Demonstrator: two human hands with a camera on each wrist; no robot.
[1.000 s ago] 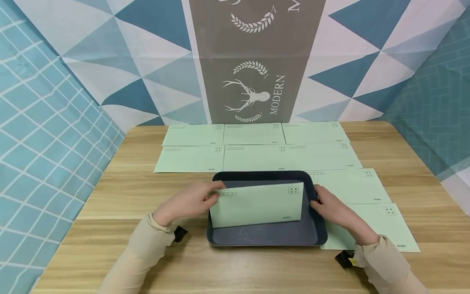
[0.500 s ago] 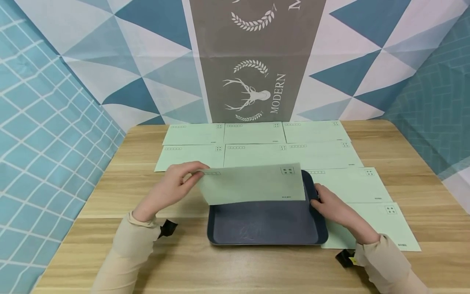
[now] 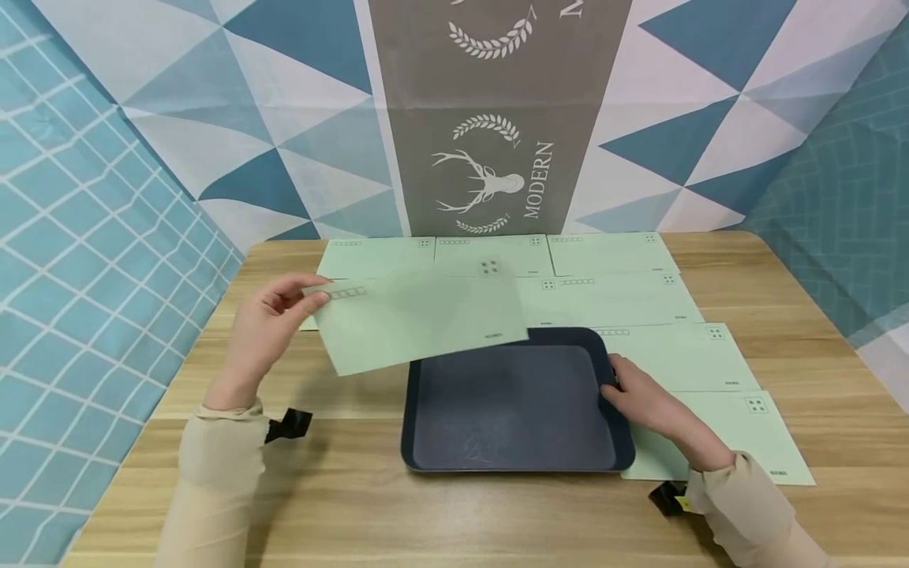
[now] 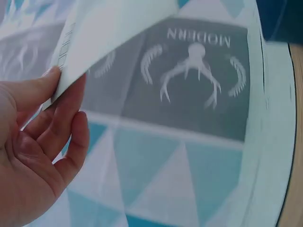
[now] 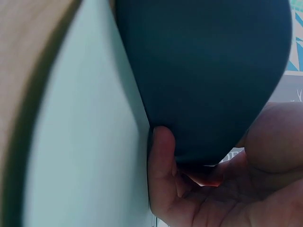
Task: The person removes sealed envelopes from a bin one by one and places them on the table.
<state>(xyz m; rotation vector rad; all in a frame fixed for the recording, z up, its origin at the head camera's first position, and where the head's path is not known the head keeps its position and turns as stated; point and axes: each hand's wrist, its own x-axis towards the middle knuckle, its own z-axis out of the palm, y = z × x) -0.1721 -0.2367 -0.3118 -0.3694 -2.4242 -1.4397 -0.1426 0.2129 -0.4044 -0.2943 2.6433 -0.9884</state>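
Note:
My left hand pinches the left end of a pale green envelope between thumb and fingers. The envelope is raised and slanted, overlapping the dark tray's upper left corner in the head view. In the left wrist view, the thumb lies on the printed face of the envelope and the fingers are behind it. My right hand grips the right rim of the dark blue tray, whose bare bottom shows. The right wrist view has curled fingers at the edge of the tray.
More pale green envelopes lie flat in rows at the back of the wooden table. Others, such as one envelope, lie on the right beside and partly under the tray. A patterned cloth backdrop stands behind.
My left hand has lifted the envelope out of the tray and carried it up and to the left. The right hand has stayed on the tray's rim.

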